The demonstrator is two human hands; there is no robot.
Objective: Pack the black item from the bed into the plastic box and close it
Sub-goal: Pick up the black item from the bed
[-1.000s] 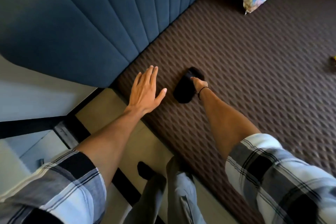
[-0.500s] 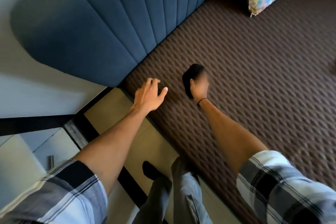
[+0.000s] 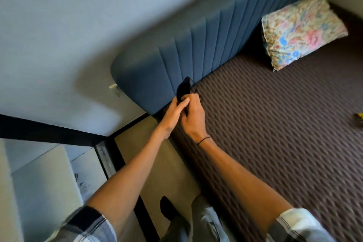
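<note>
The black item [image 3: 183,89], a soft dark pouch-like thing, is lifted off the bed and stands upright in front of the blue headboard. Both hands hold its lower end: my left hand [image 3: 174,113] grips it from the left with the thumb on top, and my right hand [image 3: 193,117], with a thin black band at the wrist, grips it from the right. The brown quilted bed [image 3: 275,124] lies below and to the right. No plastic box is in view.
A blue padded headboard [image 3: 206,45] runs along the bed's far side. A floral pillow [image 3: 300,29] lies at the bed's top right. A small yellow object [image 3: 358,122] sits at the right edge. Beige floor [image 3: 149,163] and my legs are below.
The right hand has raised the black item off the bed. The left hand has come over from the bed and closed on it too. The view has tilted upward.
</note>
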